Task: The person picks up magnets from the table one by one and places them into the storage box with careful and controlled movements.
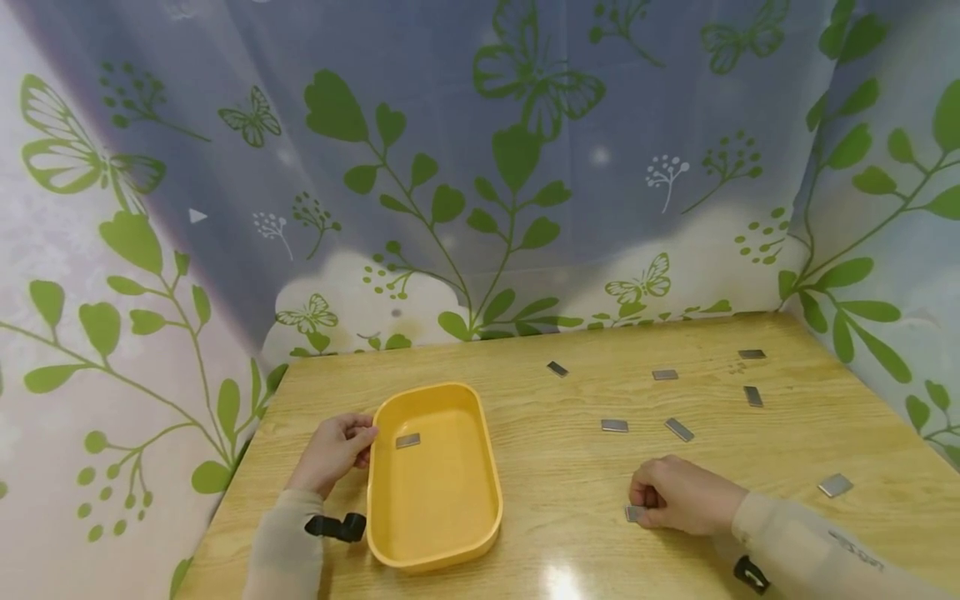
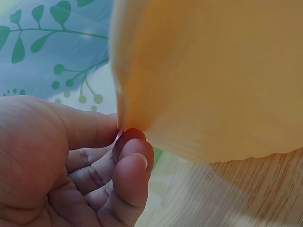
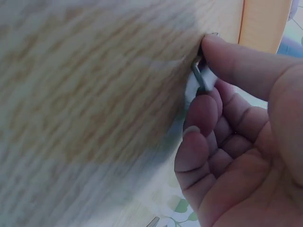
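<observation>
My left hand (image 1: pixel 335 452) pinches the left rim of a yellow plastic tray (image 1: pixel 491 467) with rounded corners. In the left wrist view the thumb and curled fingers (image 2: pixel 130 182) meet at the tray's edge. One small grey rectangular metal piece (image 1: pixel 408 440) lies inside the tray. To the right of the tray, my right hand (image 1: pixel 686 496) is low at the table, pinching another grey metal piece (image 1: pixel 634 513) between thumb and fingers. The right wrist view shows that piece (image 3: pixel 202 78) edge-on at the fingertips, partly hidden by the thumb.
On the wooden table (image 1: pixel 555 467) several similar grey pieces are scattered beyond the right hand, among them one piece (image 1: pixel 614 426) and a tilted one (image 1: pixel 679 429). Another piece (image 1: pixel 835 485) lies far right. A leaf-patterned curtain (image 1: pixel 450 167) stands behind the table and along both sides.
</observation>
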`<control>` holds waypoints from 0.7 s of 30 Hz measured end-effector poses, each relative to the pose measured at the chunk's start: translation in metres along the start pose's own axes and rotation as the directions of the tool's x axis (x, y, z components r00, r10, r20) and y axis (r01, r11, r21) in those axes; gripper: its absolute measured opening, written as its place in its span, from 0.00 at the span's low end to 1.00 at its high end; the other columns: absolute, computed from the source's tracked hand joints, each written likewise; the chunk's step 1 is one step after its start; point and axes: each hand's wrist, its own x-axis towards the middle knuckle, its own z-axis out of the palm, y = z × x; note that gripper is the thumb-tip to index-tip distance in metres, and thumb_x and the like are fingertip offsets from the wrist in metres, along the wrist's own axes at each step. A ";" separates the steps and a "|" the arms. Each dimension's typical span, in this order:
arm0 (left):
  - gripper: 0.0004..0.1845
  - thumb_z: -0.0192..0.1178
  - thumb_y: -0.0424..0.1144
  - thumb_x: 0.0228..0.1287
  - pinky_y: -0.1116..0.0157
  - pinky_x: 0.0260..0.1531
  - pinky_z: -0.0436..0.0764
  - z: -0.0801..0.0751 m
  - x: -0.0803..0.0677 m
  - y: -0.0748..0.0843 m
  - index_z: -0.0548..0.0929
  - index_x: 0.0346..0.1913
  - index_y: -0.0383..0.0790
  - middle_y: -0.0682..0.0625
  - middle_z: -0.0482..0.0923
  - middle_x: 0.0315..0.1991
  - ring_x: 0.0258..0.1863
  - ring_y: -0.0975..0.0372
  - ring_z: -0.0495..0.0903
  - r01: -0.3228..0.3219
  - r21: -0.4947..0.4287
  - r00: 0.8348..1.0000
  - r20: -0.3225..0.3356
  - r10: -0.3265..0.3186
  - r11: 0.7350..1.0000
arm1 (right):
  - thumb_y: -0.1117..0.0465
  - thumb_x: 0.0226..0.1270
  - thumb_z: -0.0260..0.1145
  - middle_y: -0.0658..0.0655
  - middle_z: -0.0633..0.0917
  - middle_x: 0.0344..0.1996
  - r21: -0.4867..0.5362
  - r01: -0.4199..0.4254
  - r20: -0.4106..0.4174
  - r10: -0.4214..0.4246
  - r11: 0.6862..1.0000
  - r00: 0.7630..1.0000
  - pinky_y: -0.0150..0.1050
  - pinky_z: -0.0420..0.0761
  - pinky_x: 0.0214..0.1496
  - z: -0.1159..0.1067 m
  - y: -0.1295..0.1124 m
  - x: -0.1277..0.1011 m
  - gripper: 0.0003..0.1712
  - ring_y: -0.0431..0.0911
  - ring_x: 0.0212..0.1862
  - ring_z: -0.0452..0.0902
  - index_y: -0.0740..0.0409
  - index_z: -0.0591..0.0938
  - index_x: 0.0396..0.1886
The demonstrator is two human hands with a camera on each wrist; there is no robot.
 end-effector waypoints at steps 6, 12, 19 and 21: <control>0.14 0.56 0.34 0.70 0.64 0.28 0.80 0.000 0.000 0.000 0.76 0.54 0.29 0.42 0.78 0.36 0.26 0.58 0.76 0.004 -0.002 1.000 0.002 -0.004 1.000 | 0.56 0.59 0.72 0.38 0.72 0.22 0.000 0.002 0.003 -0.002 1.000 1.000 0.30 0.70 0.27 0.003 -0.001 -0.002 0.12 0.32 0.26 0.66 0.43 0.75 0.25; 0.15 0.55 0.34 0.70 0.64 0.28 0.80 -0.001 0.002 0.001 0.76 0.55 0.28 0.42 0.78 0.36 0.27 0.58 0.76 -0.001 0.003 1.000 0.005 0.001 1.000 | 0.57 0.61 0.70 0.38 0.71 0.23 -0.051 0.011 -0.023 -0.012 0.999 1.000 0.29 0.69 0.27 0.005 -0.003 -0.005 0.10 0.31 0.26 0.65 0.43 0.76 0.26; 0.16 0.56 0.34 0.70 0.63 0.28 0.80 -0.002 0.002 0.000 0.75 0.55 0.29 0.42 0.79 0.36 0.27 0.58 0.77 0.002 0.006 1.000 0.010 -0.002 1.000 | 0.57 0.59 0.71 0.39 0.69 0.25 -0.160 0.009 -0.063 -0.019 0.987 0.998 0.29 0.66 0.28 0.006 -0.011 -0.009 0.12 0.32 0.27 0.62 0.41 0.75 0.25; 0.16 0.56 0.34 0.70 0.63 0.28 0.80 -0.002 0.002 -0.001 0.75 0.56 0.29 0.42 0.79 0.36 0.27 0.58 0.77 0.003 0.005 1.000 0.010 -0.003 1.000 | 0.58 0.59 0.71 0.38 0.69 0.24 -0.167 -0.001 -0.084 -0.014 0.986 0.996 0.29 0.66 0.27 0.005 -0.014 -0.009 0.13 0.31 0.26 0.62 0.42 0.74 0.24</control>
